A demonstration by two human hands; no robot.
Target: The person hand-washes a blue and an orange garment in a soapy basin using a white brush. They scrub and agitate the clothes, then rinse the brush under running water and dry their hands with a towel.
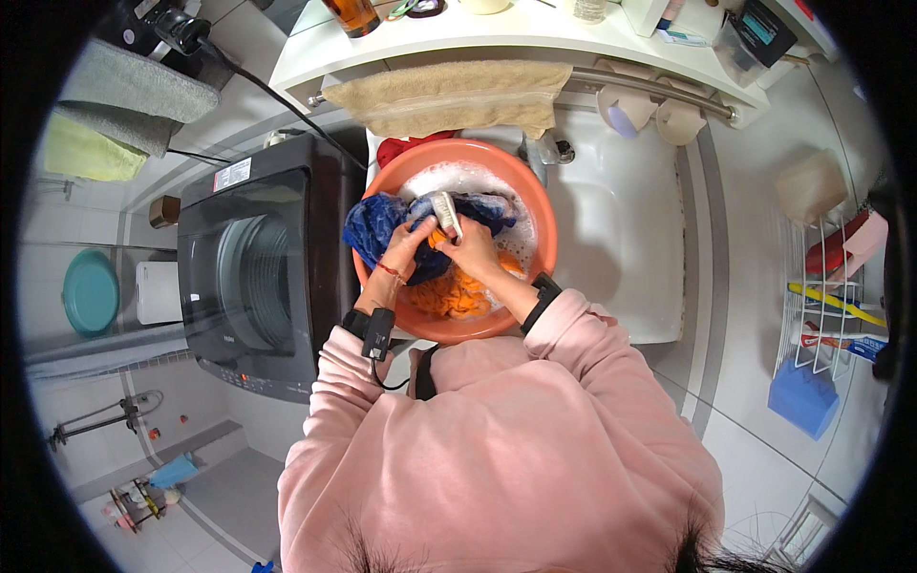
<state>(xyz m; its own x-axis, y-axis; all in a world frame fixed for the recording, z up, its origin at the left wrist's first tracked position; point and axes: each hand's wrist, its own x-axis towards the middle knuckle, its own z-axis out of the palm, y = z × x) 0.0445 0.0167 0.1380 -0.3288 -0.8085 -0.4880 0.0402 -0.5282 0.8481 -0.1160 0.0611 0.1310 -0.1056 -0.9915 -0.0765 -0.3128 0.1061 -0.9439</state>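
An orange plastic basin point(546, 215) holds soapy, foamy water. Inside it lie a dark blue cloth point(374, 222), partly hanging over the basin's left rim, and an orange cloth point(453, 295) in the suds. My left hand point(407, 247) grips the blue cloth, with a bit of orange fabric near its fingertips. My right hand point(473, 247) is closed round a white scrubbing brush point(445, 211), which rests upright against the cloth. Both hands are close together over the middle of the basin. The fingers partly hide where brush and cloth meet.
The basin stands at the left of a white sink point(623, 215). A dark washing machine point(243, 265) is at the left. Beyond the basin, a tan towel point(458, 93) hangs on a metal rail below a white shelf point(430, 39). A wire rack point(824, 308) is on the right wall.
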